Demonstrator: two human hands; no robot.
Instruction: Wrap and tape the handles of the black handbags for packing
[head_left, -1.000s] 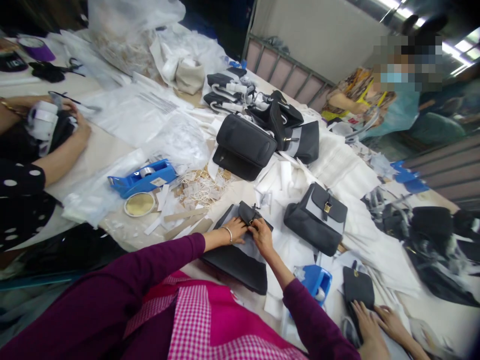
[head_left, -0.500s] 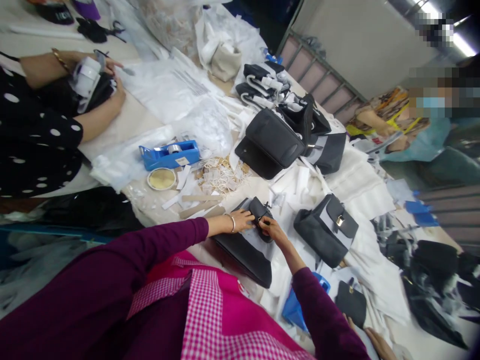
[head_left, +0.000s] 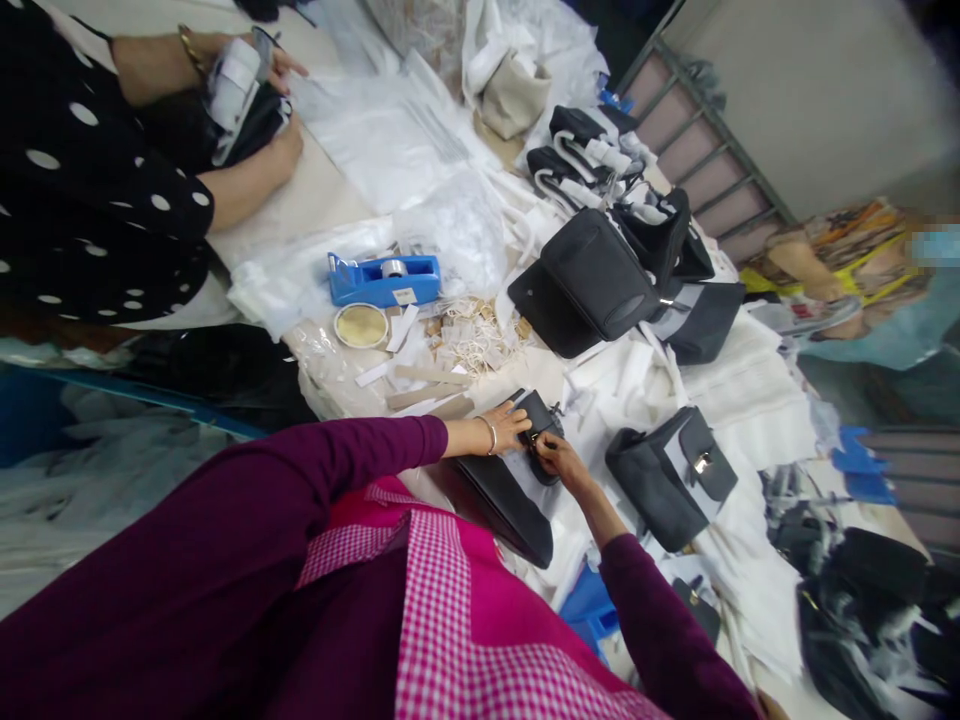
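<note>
A black handbag (head_left: 514,510) with a grey panel and a flap lies tilted on the table in front of me. My left hand (head_left: 508,426) rests flat on it beside the flap, fingers spread. With bent fingers pressed together, my right hand (head_left: 556,456) pinches the metal clasp (head_left: 535,438) at the flap's edge. The fingers partly cover the clasp. To the right, a similar handbag (head_left: 671,478) shows its gold-coloured clasp.
A blue tape dispenser (head_left: 384,280), a round tin (head_left: 361,325) and a heap of stringed tags (head_left: 480,335) lie beyond my left arm. More black bags (head_left: 592,280) are piled farther back. At left, a co-worker's hands (head_left: 281,150) hold a wrapped item.
The view has shifted, so most things appear farther right. Both my hands stay at the handbag's flap, with the right fingers still at the clasp.
</note>
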